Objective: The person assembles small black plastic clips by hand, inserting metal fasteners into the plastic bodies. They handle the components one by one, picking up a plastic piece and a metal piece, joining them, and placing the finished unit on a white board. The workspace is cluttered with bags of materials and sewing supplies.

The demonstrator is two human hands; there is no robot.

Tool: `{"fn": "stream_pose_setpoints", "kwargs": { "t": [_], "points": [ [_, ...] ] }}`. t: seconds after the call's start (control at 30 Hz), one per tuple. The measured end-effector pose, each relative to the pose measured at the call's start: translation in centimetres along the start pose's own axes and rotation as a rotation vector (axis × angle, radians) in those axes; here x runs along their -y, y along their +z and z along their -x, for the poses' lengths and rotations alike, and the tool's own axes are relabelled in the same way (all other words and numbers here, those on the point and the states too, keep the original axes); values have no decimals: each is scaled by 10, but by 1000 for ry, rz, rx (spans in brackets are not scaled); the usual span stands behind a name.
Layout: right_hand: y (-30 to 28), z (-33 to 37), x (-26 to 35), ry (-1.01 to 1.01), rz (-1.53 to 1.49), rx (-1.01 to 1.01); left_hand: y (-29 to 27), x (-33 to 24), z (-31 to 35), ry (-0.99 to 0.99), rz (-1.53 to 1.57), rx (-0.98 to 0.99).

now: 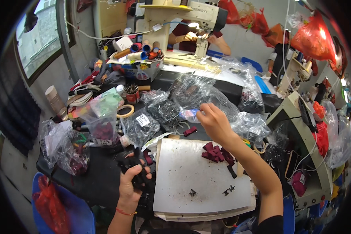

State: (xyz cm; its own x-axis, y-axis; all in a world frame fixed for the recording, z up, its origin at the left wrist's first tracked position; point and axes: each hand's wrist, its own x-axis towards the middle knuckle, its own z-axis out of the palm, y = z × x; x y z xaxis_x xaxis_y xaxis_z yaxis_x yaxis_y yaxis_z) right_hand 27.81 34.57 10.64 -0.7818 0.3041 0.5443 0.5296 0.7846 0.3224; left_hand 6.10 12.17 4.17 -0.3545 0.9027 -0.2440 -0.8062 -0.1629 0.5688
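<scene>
My left hand (132,181), a red cord round its wrist, closes on a bunch of black strips (138,165) left of a white board (175,171). My right hand (216,123) is stretched over the far edge of the board, its fingers curled together beside a small blue-and-white packet (189,114) among clear plastic bags (199,91). Whether those fingers grip anything is hidden. A heap of maroon fabric pieces (214,153) lies on the board's far right, and small black parts (229,190) lie near its front. One more maroon piece (190,131) sits beyond the board.
Bags with dark contents (142,124), a tape roll (125,111) and a tin of small tools (132,93) crowd the back left. A sewing machine (201,43) stands at the far side, with another person's hands (191,36) there. A blue chair (82,212) is at lower left.
</scene>
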Motion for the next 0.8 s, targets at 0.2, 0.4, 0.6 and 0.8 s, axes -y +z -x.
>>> {"fn": "stream_pose_setpoints", "kwargs": {
  "t": [0.2,0.4,0.6,0.8],
  "points": [
    [-49,90,60,-86,-140,198,16,43,34,-238,24,93],
    [-93,113,144,514,-1004,184,30,74,65,-196,-53,8],
    [-73,114,182,787,-1145,-42,33,96,65,-170,124,-68],
    [-73,101,209,873,-991,-49,29,87,59,-163,181,-65]
  ]
}}
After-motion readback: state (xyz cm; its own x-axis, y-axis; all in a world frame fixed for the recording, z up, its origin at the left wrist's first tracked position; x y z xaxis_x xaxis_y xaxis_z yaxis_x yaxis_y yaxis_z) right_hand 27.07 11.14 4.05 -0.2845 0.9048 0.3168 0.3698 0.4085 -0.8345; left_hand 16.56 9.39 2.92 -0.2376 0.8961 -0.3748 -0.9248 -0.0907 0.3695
